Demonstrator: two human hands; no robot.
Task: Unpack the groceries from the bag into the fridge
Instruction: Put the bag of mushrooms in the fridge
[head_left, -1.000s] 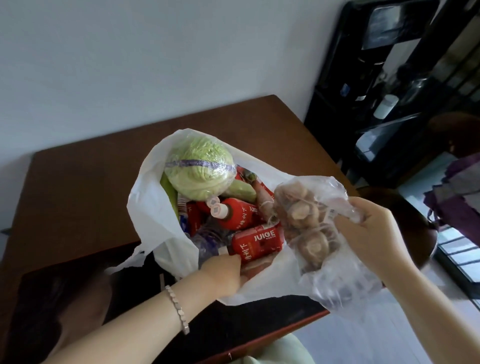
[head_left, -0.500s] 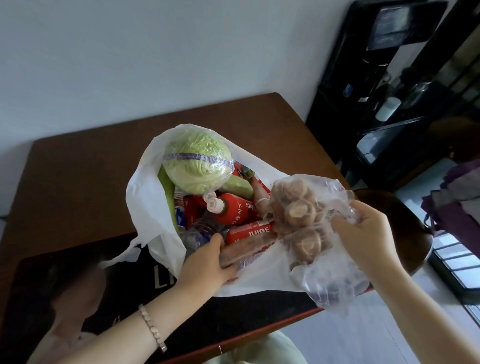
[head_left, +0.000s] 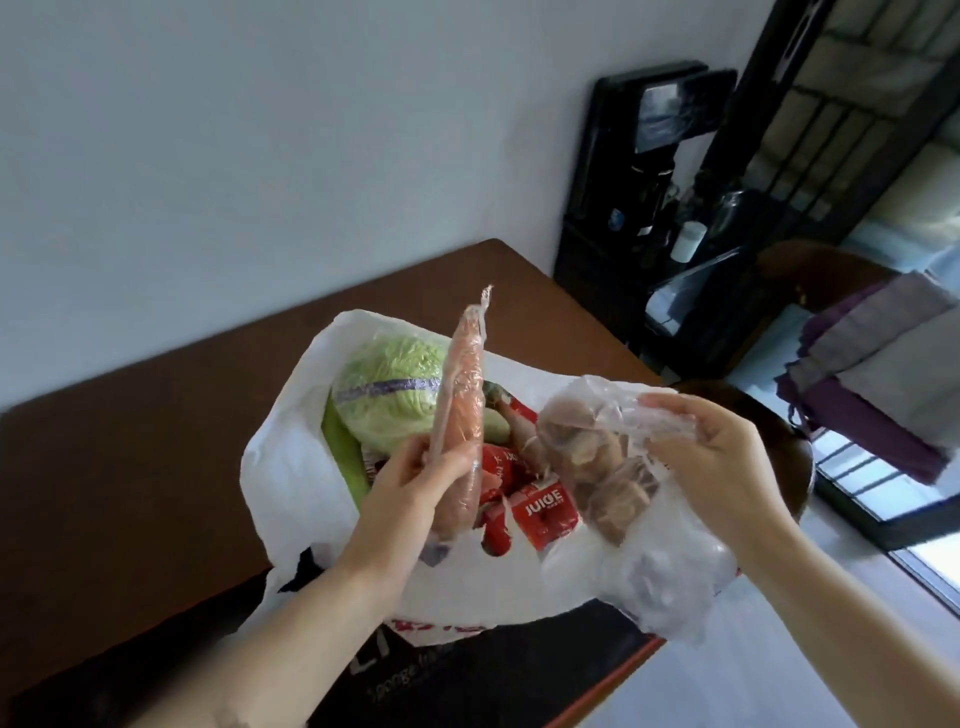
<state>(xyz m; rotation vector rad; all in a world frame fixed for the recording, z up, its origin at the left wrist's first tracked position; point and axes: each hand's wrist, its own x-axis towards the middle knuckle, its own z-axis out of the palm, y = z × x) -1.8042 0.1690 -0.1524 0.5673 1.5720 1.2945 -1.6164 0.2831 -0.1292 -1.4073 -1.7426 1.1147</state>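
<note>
Carrot in clear film, gripped round its lower half by left hand, fingers curled about it, tip tilted up and away over white bag. Mushrooms in clear pouch, pinched at pouch top by right hand, hanging just right of carrot, over near right part of bag. Bag open on brown table, with wrapped cabbage at far side behind carrot, green stalk along left wall, red juice cartons in middle, between both hands; black cabinet against wall at far right, well apart.
</note>
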